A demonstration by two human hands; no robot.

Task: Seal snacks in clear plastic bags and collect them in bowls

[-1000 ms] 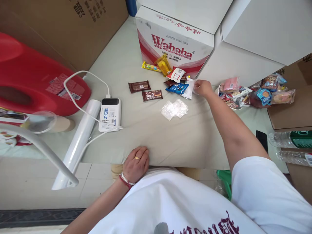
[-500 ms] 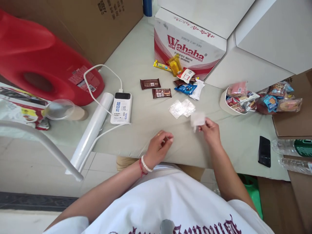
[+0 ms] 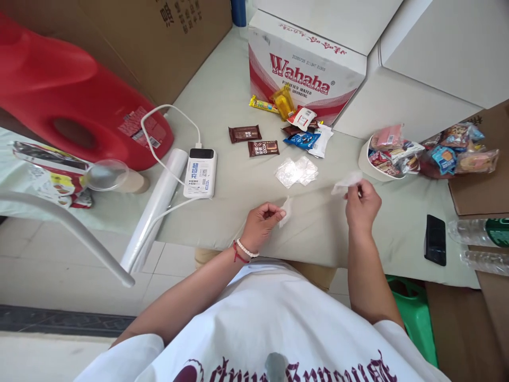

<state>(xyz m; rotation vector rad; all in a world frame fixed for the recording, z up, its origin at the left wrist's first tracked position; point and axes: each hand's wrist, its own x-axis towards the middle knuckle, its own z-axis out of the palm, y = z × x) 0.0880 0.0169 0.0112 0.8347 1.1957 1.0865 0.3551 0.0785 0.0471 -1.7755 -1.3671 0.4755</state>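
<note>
My left hand [image 3: 258, 227] is pinched near the table's front edge on a small, thin whitish piece [image 3: 286, 213] that looks translucent. To its right, my right hand [image 3: 363, 206] is raised, thumb and fingers closed on a thin translucent white sheet [image 3: 342, 184], blurred by motion. Whether either is plastic or paper I cannot tell. Between and beyond my hands, flat clear squares [image 3: 296, 172], like small plastic bags, lie overlapping on the table. Behind them are two brown cocoa snack packets [image 3: 263, 148] and a blue snack packet [image 3: 302, 139].
A white tub [image 3: 366, 156] full of wrapped snacks stands at the right, near a black phone [image 3: 435, 240] and plastic bottles. A Wahaba-style "Wahaha" carton [image 3: 302, 69] is at the back. At the left are a cabled power bank [image 3: 201, 172], a plastic-film roll [image 3: 159, 204] and a red jug [image 3: 99, 122].
My right hand has moved right and slightly up with its whitish sheet, away from my left hand. A small whitish piece now shows in my left fingers.
</note>
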